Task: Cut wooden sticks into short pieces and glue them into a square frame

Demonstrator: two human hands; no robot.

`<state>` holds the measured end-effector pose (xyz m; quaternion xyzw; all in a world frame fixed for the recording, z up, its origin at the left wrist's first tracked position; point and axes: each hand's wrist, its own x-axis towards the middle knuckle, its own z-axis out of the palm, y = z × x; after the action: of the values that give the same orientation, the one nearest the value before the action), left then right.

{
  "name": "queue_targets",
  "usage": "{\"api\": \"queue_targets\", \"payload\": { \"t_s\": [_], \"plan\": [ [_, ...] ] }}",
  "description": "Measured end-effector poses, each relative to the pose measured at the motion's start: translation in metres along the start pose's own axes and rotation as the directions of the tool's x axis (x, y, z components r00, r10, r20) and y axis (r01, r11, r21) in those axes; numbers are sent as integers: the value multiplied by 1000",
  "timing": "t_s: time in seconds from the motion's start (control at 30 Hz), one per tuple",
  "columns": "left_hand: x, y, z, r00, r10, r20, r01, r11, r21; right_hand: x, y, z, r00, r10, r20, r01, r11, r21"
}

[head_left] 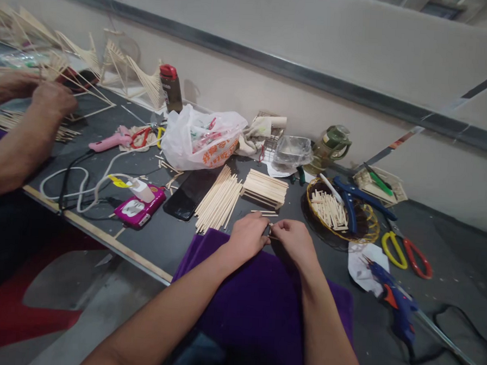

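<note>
My left hand [248, 236] and my right hand [295, 241] meet over the near edge of a dark table [447, 253], above a purple cloth [257, 297] on my lap. Both hands have their fingers pinched together around a small thin wooden stick piece [270, 227] held between them. Just beyond the hands lie two short loose sticks [264, 212], a loose pile of long bamboo sticks [219, 201] and a neat stacked block of sticks [265, 188].
A basket of short stick pieces [332, 209] with blue pliers [354, 202] sits right, beside yellow-and-red scissors [407, 255] and a blue glue gun [396, 302]. A black phone [188, 195], pink device [138, 208], white plastic bag [200, 139] and pink glue gun [110, 141] lie left. Another person's hands [47, 98] work on stick frames far left.
</note>
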<state>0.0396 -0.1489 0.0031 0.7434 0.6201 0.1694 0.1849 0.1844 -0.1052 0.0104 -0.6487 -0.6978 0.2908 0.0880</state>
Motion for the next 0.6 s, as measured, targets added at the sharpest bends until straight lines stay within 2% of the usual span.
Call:
{"api": "queue_targets", "payload": {
  "t_s": [0.6],
  "plan": [
    [2,0,1,1000,-18,26,19,1000,-15,-4,-9,-1,1000,16,14,-14,996,-83]
  ]
}}
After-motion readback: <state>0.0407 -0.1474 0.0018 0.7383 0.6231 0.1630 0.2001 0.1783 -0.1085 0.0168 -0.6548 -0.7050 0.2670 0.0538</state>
